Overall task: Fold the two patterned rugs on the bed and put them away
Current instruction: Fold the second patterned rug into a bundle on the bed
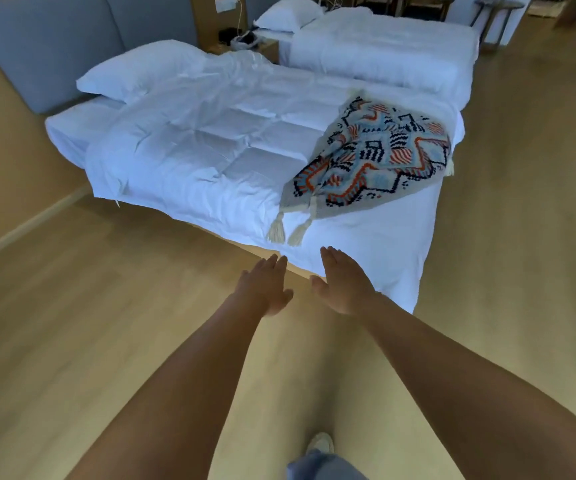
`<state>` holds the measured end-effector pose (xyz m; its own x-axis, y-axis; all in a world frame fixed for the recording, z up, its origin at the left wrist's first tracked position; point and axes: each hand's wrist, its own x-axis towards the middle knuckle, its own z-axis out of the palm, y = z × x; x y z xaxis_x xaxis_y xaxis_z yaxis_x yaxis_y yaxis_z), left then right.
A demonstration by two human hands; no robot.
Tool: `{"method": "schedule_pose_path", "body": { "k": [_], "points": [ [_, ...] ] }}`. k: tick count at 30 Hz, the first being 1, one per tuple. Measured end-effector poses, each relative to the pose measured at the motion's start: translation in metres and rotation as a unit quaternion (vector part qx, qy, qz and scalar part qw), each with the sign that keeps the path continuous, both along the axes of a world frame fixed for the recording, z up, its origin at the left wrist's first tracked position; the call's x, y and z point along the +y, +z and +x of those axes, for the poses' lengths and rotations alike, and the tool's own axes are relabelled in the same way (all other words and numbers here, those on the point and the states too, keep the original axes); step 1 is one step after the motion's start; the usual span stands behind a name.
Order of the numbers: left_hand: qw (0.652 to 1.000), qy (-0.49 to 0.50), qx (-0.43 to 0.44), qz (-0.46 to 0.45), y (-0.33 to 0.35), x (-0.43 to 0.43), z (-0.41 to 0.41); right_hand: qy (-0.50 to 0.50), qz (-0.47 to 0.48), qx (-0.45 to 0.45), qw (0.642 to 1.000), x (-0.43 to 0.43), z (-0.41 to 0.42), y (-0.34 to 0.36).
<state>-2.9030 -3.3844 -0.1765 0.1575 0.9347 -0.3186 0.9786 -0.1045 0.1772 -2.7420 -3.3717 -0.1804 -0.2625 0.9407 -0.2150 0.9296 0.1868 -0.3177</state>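
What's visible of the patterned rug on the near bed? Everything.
The patterned rug looks woven: pale blue and grey ground, orange-red and navy zigzags and blocks, cream tassels at its corners. It lies loosely bunched, not flat, at the foot end of the near bed, resting on the white bedding, two tassels near the bed's edge. Whether a second rug lies under it cannot be told. Neither the left hand nor the right hand touches it.

Ahead of your left hand (265,285) and right hand (343,285) stands the bed (193,161), rug (373,154) on its right end, second bed (383,46) behind.
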Motion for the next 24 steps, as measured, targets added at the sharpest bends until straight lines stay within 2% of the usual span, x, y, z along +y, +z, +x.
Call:
{"method": "schedule_pose_path", "body": {
  "k": [10, 17, 20, 24],
  "points": [
    [1.000, -0.010, -0.008, -0.017, -0.026, 0.192, -0.010, -0.015, -0.061, 0.011, 0.998, 0.179, -0.010, -0.034],
    [0.995, -0.073, -0.007, -0.060, -0.101, 0.344, -0.011, -0.097, -0.095, 0.010, 0.991, 0.317, -0.027, -0.110],
    [0.991, -0.117, 0.005, -0.067, -0.139, 0.390, -0.015, -0.149, -0.118, 0.015, 0.982, 0.361, -0.035, -0.142],
    [0.990, -0.120, 0.021, -0.065, -0.192, 0.442, -0.018, -0.199, -0.131, 0.020, 0.971, 0.414, -0.038, -0.189]
  ]
}}
